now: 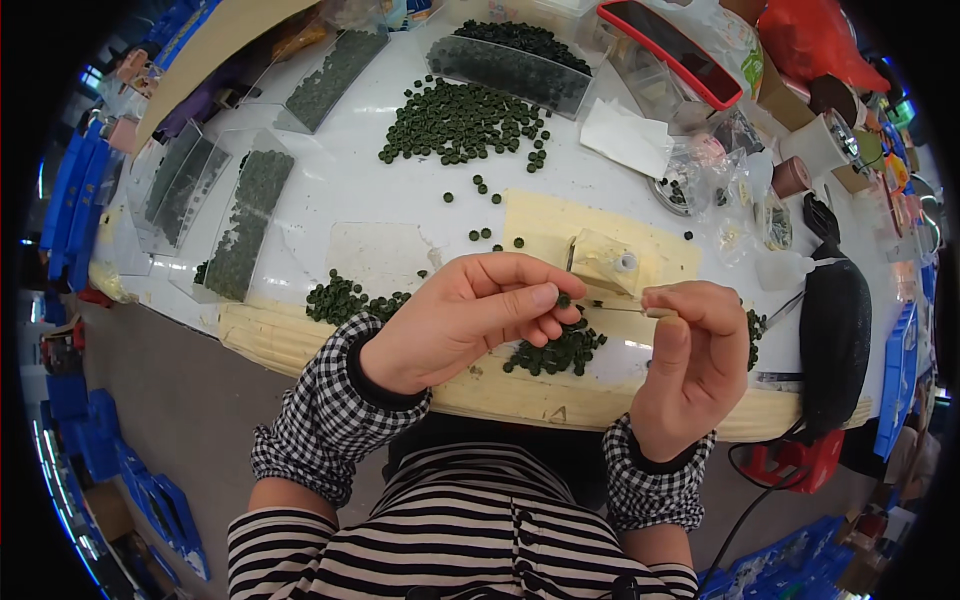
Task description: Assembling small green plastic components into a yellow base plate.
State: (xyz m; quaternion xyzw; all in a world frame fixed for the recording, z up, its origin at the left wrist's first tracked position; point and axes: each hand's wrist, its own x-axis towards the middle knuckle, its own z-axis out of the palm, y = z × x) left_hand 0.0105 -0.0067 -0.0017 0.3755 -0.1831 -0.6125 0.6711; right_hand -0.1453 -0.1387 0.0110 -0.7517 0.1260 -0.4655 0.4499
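Probably the likeliest mishap is a slip: the bead (563,301) is small and round, and a loose pinch would let it roll out and drop into the near pile (555,352) on the worktop (385,205), where it would be hard to tell from the rest. The thin rod (617,307) could also bend or skid off the bead if the two hands fall out of line, and a slanted push might chip the bead or prick a fingertip. The block (603,262) sits just beyond the rod, so a wide swing could knock it.

As for the fingers, the left hand (462,312) has thumb and forefinger drawn nearly together on the bead, the others loosely curled. The right hand (695,365) pinches the rod's pale end narrowly between thumb and fingers. The bead is held above the worktop, between the block and the near pile, at the rod's left end (whether the tip is inside it or merely against it, I cannot tell).
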